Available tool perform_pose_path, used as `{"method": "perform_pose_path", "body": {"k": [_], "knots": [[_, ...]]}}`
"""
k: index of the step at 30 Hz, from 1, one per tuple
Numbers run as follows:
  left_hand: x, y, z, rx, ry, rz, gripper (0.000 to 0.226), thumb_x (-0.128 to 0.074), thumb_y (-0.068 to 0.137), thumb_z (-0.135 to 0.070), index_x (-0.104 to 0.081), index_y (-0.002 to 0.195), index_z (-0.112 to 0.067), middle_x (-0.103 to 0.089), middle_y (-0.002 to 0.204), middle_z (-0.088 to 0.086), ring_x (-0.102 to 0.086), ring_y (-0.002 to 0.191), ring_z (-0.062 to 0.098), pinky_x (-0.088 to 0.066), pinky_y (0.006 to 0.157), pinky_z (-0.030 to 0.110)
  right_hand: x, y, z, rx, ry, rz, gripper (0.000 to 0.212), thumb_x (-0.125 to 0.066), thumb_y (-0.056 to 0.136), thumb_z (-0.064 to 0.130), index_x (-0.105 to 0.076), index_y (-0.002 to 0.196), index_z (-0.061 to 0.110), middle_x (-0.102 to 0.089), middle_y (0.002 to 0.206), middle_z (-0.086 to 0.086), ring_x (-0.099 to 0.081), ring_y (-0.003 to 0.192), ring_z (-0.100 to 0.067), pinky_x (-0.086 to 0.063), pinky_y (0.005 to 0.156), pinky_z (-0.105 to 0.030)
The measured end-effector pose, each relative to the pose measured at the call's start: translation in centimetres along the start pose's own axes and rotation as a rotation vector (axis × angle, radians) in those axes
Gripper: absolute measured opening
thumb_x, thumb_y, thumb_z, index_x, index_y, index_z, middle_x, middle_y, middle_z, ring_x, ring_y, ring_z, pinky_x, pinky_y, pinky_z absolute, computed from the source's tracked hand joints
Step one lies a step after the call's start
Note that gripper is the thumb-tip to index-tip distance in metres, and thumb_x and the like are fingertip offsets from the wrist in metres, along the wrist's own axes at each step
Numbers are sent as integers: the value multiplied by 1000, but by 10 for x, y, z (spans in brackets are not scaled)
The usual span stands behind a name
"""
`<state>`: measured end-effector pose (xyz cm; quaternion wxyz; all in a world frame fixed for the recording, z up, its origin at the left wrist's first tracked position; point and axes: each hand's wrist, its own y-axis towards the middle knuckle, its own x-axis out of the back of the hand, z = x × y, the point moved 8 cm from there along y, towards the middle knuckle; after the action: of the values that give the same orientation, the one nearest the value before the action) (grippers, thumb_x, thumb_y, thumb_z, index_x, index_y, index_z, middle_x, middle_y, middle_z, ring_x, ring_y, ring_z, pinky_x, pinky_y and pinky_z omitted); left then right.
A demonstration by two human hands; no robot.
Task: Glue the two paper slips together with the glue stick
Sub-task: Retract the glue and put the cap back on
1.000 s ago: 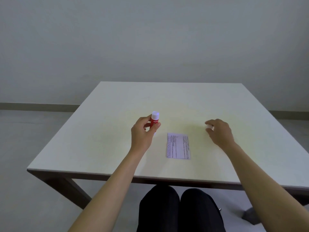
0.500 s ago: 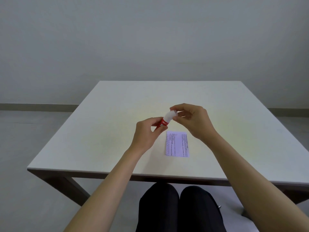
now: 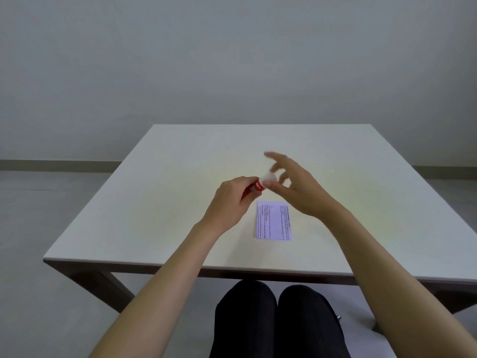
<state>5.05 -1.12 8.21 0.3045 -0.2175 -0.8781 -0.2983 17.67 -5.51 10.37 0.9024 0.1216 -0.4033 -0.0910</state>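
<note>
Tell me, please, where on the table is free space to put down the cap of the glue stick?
Bare table lies left of the left hand, across the far half beyond both hands, and right of the right hand. The crowded spot is the middle front: the glue stick, both hands, and the paper slip just below them.

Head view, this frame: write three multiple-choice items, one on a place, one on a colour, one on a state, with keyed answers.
1. Where is the paper slip?
A. flat on the table
B. in the right hand
C. on the floor

2. What colour is the glue stick body?
A. blue
B. red
C. green

3. Which hand grips the glue stick's body?
A. neither
B. right
C. left

Answers: 1 A, it lies flat below the hands. 2 B, red shows above the left hand. 3 C, the right hand only fingers the white cap.
</note>
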Motion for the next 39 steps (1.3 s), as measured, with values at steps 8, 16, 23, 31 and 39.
{"method": "perform_pose_path", "body": {"k": [8,16,23,31,39], "knots": [[-3,-4,-1,-44,69,36,21,-59,90,-19,-66,109,-15,-64,81,-3,-53,69,15,-42,63,24,-4,7,-13,-115,-289,-2,48,-49,90,51,-65,76,7,-53,61,-5,-45,56,-19,-35,55,-29],[-4,-4,3,-58,86,34,20,-61,88,-19,-66,108,-15,-65,84,-4,-54,70,15,-41,65,25,-8,7,-13,-165,-308,-39,55,-43,90,55,-55,65,8,-58,63,-9,-47,57,-25,-35,54,-31],[44,27,56,242,-258,-339,9,-59,85,-9,-54,90,-13,-66,69,-11,-62,59,-9,-40,59,1,-4,-12,-30,-264,-91,-61,45,-40,96,44,-67,86,10,-67,66,-2,-61,63,-25,-49,65,-36],[15,24,105,365,-188,-289,7,-57,87,-13,-50,86,-11,-63,58,-14,-59,64,-4,-38,56,2,-72,-55,-51,-183,-480,291,38,-35,100,32,-52,132,21,-42,149,4,-44,133,-11,4,120,-44],[7,20,116,363,-194,-273,2,-54,87,-12,-52,88,-13,-67,63,-4,-63,69,13,-39,56,4,-80,-53,-49,-108,-466,315,37,-33,100,25,-53,130,22,-40,151,4,-43,134,-10,7,118,-47]]}}
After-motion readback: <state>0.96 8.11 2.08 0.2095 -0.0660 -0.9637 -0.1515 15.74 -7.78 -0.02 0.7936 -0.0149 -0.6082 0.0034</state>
